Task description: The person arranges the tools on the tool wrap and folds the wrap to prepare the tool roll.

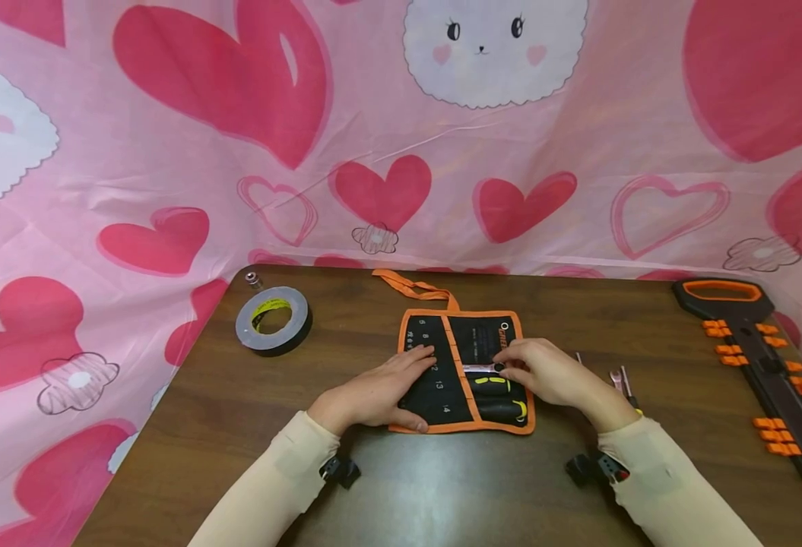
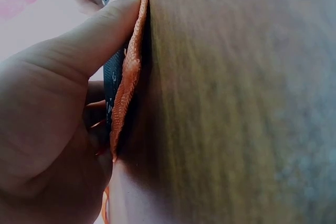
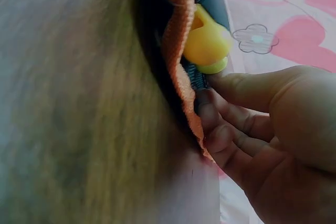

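Note:
A black tool roll (image 1: 442, 395) with orange trim lies unrolled on the brown table (image 1: 236, 410), its numbered pockets facing up. My left hand (image 1: 417, 365) rests flat on the roll's left half, fingers straight, and its thumb (image 2: 100, 30) presses the orange edge (image 2: 128, 77) nearest me. My right hand (image 1: 506, 366) is over the right half and pinches a small silver wrench (image 1: 480, 369) lying across the pockets. Beneath it sit yellow-and-black tools (image 1: 503, 406). In the right wrist view the right hand's curled fingers (image 3: 226, 124) lie beside a yellow tool end (image 3: 207, 40) at the trim.
A grey tape roll (image 1: 274, 320) lies at the back left, with a small metal part (image 1: 253, 279) behind it. Loose small wrenches (image 1: 621, 380) lie right of my right hand. A long black-and-orange tool (image 1: 763, 357) runs along the right edge. Pink heart-patterned cloth (image 1: 401, 137) hangs behind.

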`<state>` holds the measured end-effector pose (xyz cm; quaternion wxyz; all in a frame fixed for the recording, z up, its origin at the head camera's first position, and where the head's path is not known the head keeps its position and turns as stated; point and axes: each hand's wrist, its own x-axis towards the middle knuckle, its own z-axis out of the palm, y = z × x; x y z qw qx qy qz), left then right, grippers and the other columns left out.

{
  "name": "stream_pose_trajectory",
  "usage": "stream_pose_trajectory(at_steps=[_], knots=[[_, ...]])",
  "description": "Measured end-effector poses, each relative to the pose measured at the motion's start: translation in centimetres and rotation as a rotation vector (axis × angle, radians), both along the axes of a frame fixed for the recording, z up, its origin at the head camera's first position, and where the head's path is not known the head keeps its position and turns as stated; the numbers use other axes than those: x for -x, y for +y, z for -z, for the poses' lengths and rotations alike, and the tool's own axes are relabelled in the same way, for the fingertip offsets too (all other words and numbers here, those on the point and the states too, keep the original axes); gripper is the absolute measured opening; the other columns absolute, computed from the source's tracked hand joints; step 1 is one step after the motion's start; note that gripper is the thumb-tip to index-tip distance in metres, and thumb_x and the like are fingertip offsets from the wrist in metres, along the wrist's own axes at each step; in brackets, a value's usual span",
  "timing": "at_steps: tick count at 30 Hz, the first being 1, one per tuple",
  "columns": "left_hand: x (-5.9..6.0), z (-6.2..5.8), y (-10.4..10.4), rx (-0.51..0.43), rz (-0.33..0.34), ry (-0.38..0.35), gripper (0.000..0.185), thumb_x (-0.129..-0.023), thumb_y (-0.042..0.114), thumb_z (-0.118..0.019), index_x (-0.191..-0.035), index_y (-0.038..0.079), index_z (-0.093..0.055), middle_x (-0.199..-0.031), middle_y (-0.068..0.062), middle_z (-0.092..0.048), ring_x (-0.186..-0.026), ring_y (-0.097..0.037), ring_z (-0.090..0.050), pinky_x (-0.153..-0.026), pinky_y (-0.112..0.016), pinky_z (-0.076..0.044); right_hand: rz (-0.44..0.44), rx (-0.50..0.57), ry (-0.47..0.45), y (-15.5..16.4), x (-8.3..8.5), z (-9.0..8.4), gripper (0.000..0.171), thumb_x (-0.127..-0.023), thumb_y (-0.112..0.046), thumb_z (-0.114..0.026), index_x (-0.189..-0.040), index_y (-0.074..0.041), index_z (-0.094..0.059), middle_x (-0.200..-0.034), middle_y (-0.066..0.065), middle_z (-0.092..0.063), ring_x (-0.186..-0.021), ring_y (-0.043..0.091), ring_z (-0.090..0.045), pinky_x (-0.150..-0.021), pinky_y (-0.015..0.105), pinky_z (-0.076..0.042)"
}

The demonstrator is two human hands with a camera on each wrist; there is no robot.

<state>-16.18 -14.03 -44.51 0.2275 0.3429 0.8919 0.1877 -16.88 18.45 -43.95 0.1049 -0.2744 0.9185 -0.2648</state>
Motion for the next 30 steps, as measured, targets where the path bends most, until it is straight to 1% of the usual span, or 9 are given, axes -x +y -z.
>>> stream_pose_trajectory(at_steps=[5,7,10,15,18,22,30], knots=[[0.1,0.0,0.1,-0.004,0.002,-0.008,0.104,-0.091,0.051,-0.085,-0.172,0.017,-0.028,-0.183,0.002,-0.014,-0.17,-0.02,-0.013,-0.136,-0.048,-0.025,0.047,0.037,-0.018,0.5,-0.6,-0.2,0.026,-0.102,-0.01,-0.073,-0.126,0.001,-0.077,-0.096,-0.002,-0.073,-0.084,0.007,-0.06,-0.075,0.028,-0.057],[0.1,0.0,0.1,-0.003,0.001,-0.009,0.105,-0.091,0.051,-0.085,-0.172,0.018,-0.028,-0.183,0.002,-0.014,-0.17,-0.02,-0.013,-0.136,-0.048,-0.025,0.058,0.049,-0.008,0.7,-0.8,-0.4,0.028,-0.102,-0.01,-0.074,-0.127,0.002,-0.076,-0.092,-0.005,-0.07,-0.082,0.005,-0.058,-0.072,0.026,-0.054],[0.1,-0.1,0.1,0.002,0.003,-0.005,0.105,-0.091,0.052,-0.085,-0.172,0.018,-0.028,-0.183,0.002,-0.014,-0.17,-0.02,-0.013,-0.136,-0.048,-0.026,0.077,0.062,-0.002,1.2,-1.1,-0.6,0.031,-0.101,-0.01,-0.075,-0.129,0.003,-0.074,-0.092,-0.005,-0.069,-0.082,0.006,-0.058,-0.073,0.025,-0.054],[0.2,-0.2,0.2,0.017,0.02,0.013,0.105,-0.092,0.052,-0.084,-0.173,0.017,-0.026,-0.183,0.001,-0.014,-0.17,-0.021,-0.014,-0.136,-0.048,-0.025,0.096,0.07,0.024,2.0,-1.7,-0.8,0.032,-0.101,-0.011,-0.075,-0.131,0.0,-0.074,-0.093,-0.008,-0.068,-0.083,0.004,-0.059,-0.076,0.027,-0.056],[0.2,-0.2,0.2,0.029,0.024,0.015,0.106,-0.092,0.054,-0.083,-0.173,0.017,-0.025,-0.183,0.001,-0.013,-0.17,-0.021,-0.014,-0.136,-0.048,-0.026,0.095,0.076,0.058,2.4,-2.2,-0.9,0.03,-0.1,-0.013,-0.076,-0.128,-0.001,-0.075,-0.092,-0.01,-0.066,-0.083,0.002,-0.057,-0.076,0.028,-0.057],[0.1,-0.1,0.1,0.04,0.012,0.002,0.107,-0.092,0.055,-0.083,-0.174,0.019,-0.024,-0.184,0.002,-0.013,-0.17,-0.021,-0.014,-0.135,-0.049,-0.027,0.096,0.087,0.09,2.9,-2.8,-1.1,0.028,-0.099,-0.014,-0.079,-0.125,-0.003,-0.077,-0.091,-0.011,-0.066,-0.083,0.0,-0.057,-0.075,0.028,-0.057],[0.1,-0.1,-0.1,0.032,0.0,-0.008,0.107,-0.091,0.056,-0.083,-0.174,0.02,-0.025,-0.183,0.004,-0.013,-0.17,-0.02,-0.014,-0.135,-0.048,-0.028,0.143,0.097,0.103,4.1,-3.8,-1.5,0.025,-0.097,-0.015,-0.082,-0.12,-0.006,-0.079,-0.09,-0.013,-0.066,-0.08,-0.001,-0.055,-0.07,0.026,-0.054]])
